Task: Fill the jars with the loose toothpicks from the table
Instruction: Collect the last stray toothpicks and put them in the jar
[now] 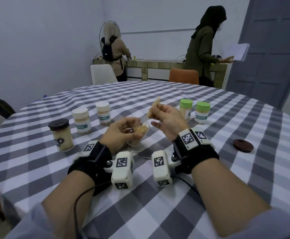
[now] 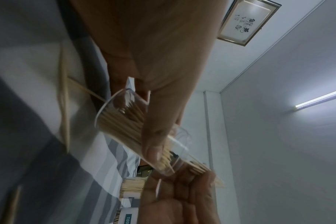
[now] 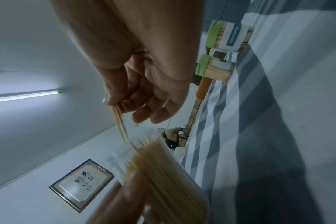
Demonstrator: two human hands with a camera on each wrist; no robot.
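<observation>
My left hand (image 1: 123, 131) grips a clear open jar (image 1: 141, 131) tilted toward the right and nearly full of toothpicks. In the left wrist view the thumb lies across the jar (image 2: 125, 125). My right hand (image 1: 165, 118) pinches a small bundle of toothpicks (image 1: 155, 105), whose lower tips enter the jar's mouth. In the right wrist view the bundle (image 3: 120, 121) points down at the jar (image 3: 157, 163). A few loose toothpicks (image 1: 146, 158) lie on the checked tablecloth (image 1: 158, 213) near my wrists, and loose toothpicks (image 2: 64, 97) also show in the left wrist view.
A dark-lidded jar (image 1: 61, 137) and two white-lidded jars (image 1: 81, 120) (image 1: 103, 113) stand to the left. Two green-lidded jars (image 1: 185, 108) (image 1: 202, 112) stand to the right. A brown lid (image 1: 243, 145) lies far right. Two persons stand at a counter beyond the table.
</observation>
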